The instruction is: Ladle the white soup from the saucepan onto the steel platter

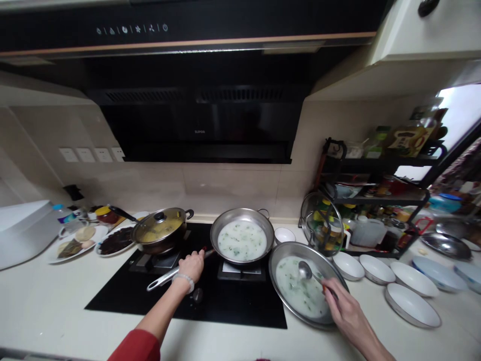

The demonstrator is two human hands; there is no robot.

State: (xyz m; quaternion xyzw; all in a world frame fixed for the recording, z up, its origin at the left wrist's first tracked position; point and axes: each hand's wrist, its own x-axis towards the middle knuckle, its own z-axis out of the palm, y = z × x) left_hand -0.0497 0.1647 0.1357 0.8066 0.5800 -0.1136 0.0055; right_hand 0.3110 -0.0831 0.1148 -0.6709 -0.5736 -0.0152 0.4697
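Observation:
My left hand is closed around the long metal handle of a wok on the right burner. White soup with green bits fills much of that wok. My right hand grips a ladle by its brownish handle. The ladle's bowl is over a wide metal basin on the counter, just right of the stove. Similar white soup with greens lies in the basin. Whether the ladle's bowl touches the soup, I cannot tell.
A lidded pan sits on the left burner, beside plates of food. Several white bowls stand right of the basin. Behind them are a glass lid and a black spice rack. The range hood hangs above.

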